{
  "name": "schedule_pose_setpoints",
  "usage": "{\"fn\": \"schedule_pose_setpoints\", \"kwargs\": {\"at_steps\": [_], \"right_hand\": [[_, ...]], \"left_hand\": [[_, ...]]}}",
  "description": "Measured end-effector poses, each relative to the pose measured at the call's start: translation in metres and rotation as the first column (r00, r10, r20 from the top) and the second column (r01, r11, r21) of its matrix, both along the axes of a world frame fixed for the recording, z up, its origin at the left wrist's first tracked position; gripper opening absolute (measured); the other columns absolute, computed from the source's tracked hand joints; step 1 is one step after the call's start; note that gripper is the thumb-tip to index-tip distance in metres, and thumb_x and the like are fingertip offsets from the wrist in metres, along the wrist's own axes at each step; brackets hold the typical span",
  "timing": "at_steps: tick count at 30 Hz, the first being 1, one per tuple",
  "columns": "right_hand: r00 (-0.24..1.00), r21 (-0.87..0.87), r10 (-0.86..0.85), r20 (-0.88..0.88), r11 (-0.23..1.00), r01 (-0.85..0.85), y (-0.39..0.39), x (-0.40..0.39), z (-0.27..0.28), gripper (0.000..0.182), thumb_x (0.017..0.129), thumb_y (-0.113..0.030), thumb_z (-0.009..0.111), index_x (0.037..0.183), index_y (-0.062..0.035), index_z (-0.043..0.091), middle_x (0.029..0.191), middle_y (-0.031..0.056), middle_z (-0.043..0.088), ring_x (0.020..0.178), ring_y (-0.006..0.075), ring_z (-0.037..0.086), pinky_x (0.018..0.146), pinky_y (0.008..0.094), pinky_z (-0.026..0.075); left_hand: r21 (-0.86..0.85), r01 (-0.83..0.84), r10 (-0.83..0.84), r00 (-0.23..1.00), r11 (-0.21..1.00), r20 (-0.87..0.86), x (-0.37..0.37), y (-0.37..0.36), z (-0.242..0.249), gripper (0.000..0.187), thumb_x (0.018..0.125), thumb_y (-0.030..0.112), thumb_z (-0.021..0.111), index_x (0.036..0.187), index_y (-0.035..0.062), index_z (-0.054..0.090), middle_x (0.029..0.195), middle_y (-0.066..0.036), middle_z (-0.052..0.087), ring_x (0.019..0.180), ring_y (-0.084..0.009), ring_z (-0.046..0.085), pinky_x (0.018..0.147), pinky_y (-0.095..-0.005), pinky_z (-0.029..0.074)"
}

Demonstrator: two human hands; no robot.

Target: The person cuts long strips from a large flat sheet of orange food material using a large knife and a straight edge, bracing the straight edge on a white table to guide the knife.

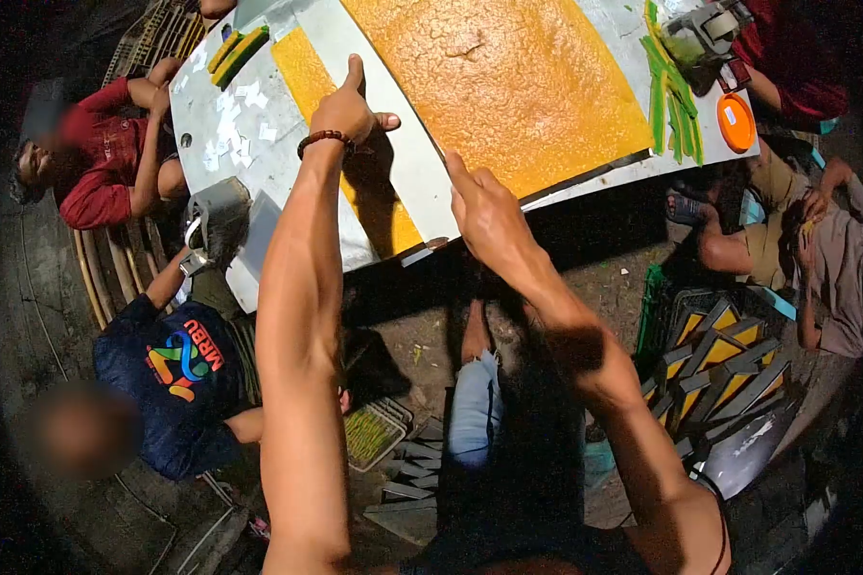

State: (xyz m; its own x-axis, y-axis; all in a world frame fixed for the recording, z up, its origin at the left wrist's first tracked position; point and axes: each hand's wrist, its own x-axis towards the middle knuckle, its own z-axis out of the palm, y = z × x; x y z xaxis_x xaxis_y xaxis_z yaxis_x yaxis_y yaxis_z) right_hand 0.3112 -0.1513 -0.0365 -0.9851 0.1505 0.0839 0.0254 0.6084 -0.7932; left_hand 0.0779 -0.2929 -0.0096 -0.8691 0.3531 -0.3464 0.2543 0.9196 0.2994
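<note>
Working from the near side of the tabletop (278, 139), I lean both arms over a broad golden-yellow sheet (527, 91) and the narrow yellow strip (300, 72) lying to its left, a pale gap between them. My left hand (345, 113) is spread above the strip, thumb apart from the raised forefinger and holding nothing I can see. My right hand (492, 216) is curled at the sheet's near left edge; whether that grip is closed on a thin tool, I cannot tell. Judging by the two pieces, the step in hand is dividing the sheet into strips; the next move would call for a steady line along that left edge. Green strips (676, 115) lie beyond the sheet's right side.
</note>
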Motion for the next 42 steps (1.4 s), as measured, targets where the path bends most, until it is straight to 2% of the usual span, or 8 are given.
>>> {"fn": "schedule_pose_setpoints", "kwargs": {"at_steps": [6, 8, 12, 23, 30, 33, 38, 42], "right_hand": [[0.988, -0.057, 0.005, 0.157, 0.998, 0.004, 0.001, 0.022, 0.015, 0.047, 0.097, -0.009, 0.056, 0.142, -0.0022, 0.045, 0.101, 0.0274, 0.059, 0.081, 0.0499, 0.065, 0.068, 0.0551, 0.056], [0.994, -0.054, 0.0, 0.113, 0.999, 0.006, -0.001, 0.024, 0.003, 0.048, 0.097, -0.009, 0.056, 0.143, -0.0025, 0.043, 0.102, 0.027, 0.06, 0.083, 0.0506, 0.064, 0.069, 0.0555, 0.056], [0.999, -0.086, -0.027, -0.019, 0.996, 0.026, 0.0, 0.052, 0.01, 0.046, 0.097, -0.007, 0.055, 0.141, -0.0015, 0.042, 0.104, 0.0282, 0.059, 0.084, 0.0518, 0.063, 0.07, 0.0559, 0.055], [0.992, -0.128, 0.001, 0.127, 0.992, 0.015, 0.004, 0.072, 0.012, 0.048, 0.096, -0.009, 0.057, 0.142, -0.0022, 0.045, 0.102, 0.0251, 0.059, 0.082, 0.0508, 0.064, 0.067, 0.0533, 0.056], [0.985, -0.091, 0.01, 0.174, 0.996, 0.006, 0.003, 0.11, 0.012, 0.05, 0.095, -0.009, 0.059, 0.142, 0.0001, 0.045, 0.092, 0.0219, 0.058, 0.076, 0.0446, 0.065, 0.061, 0.0497, 0.056], [0.992, -0.167, -0.044, 0.122, 0.984, 0.064, 0.001, 0.092, 0.004, 0.052, 0.094, -0.008, 0.061, 0.144, -0.0126, 0.05, 0.092, 0.019, 0.057, 0.074, 0.0439, 0.064, 0.063, 0.0497, 0.054], [0.986, -0.153, -0.053, 0.16, 0.985, 0.078, 0.0, 0.136, 0.009, 0.052, 0.095, -0.01, 0.061, 0.145, -0.0115, 0.047, 0.094, 0.0197, 0.057, 0.074, 0.0443, 0.063, 0.063, 0.0505, 0.053], [0.978, -0.169, -0.028, 0.205, 0.984, 0.064, 0.001, 0.122, 0.017, 0.059, 0.093, -0.001, 0.063, 0.149, -0.0078, 0.047, 0.088, 0.0165, 0.056, 0.075, 0.0333, 0.061, 0.07, 0.0412, 0.052]], "left_hand": [[-0.126, -0.003, 0.006, 1.0, 0.992, 0.029, 0.001, 0.007, 0.009, 0.13, 0.063, 0.039, 0.093, 0.161, 0.0113, 0.013, 0.136, -0.032, 0.056, 0.13, -0.0436, 0.054, 0.107, -0.0441, 0.044], [-0.026, -0.009, 0.01, 0.999, 1.0, 0.045, -0.001, 0.003, 0.006, 0.13, 0.063, 0.039, 0.093, 0.162, 0.0123, 0.014, 0.136, -0.034, 0.055, 0.131, -0.0439, 0.053, 0.108, -0.0439, 0.043], [-0.128, 0.062, -0.072, 0.994, 0.99, -0.078, -0.005, 0.002, -0.002, 0.126, 0.067, 0.041, 0.091, 0.162, 0.0163, 0.011, 0.125, -0.031, 0.063, 0.119, -0.0439, 0.062, 0.1, -0.0461, 0.049], [-0.081, 0.055, -0.057, 0.998, 0.995, -0.023, -0.015, -0.004, -0.009, 0.125, 0.069, 0.039, 0.091, 0.162, 0.014, 0.012, 0.129, -0.032, 0.061, 0.124, -0.0445, 0.058, 0.103, -0.0454, 0.048], [-0.145, 0.104, -0.116, 0.991, 0.984, -0.073, -0.005, -0.001, -0.004, 0.127, 0.067, 0.041, 0.092, 0.161, 0.0109, 0.011, 0.125, -0.035, 0.062, 0.122, -0.0449, 0.06, 0.102, -0.0455, 0.048], [-0.137, 0.038, -0.036, 0.999, 0.99, 0.015, -0.005, 0.005, 0.005, 0.127, 0.067, 0.04, 0.092, 0.162, 0.0127, 0.012, 0.126, -0.034, 0.061, 0.123, -0.0452, 0.059, 0.103, -0.0467, 0.048], [-0.148, 0.044, -0.047, 0.999, 0.988, -0.02, -0.002, 0.004, 0.005, 0.123, 0.068, 0.04, 0.092, 0.161, 0.0093, 0.017, 0.135, -0.033, 0.057, 0.129, -0.0398, 0.057, 0.107, -0.0426, 0.045], [-0.117, 0.018, -0.015, 1.0, 0.993, 0.028, -0.001, 0.007, 0.009, 0.122, 0.068, 0.039, 0.092, 0.161, 0.0083, 0.017, 0.141, -0.032, 0.053, 0.134, -0.0396, 0.052, 0.109, -0.0422, 0.042]]}}
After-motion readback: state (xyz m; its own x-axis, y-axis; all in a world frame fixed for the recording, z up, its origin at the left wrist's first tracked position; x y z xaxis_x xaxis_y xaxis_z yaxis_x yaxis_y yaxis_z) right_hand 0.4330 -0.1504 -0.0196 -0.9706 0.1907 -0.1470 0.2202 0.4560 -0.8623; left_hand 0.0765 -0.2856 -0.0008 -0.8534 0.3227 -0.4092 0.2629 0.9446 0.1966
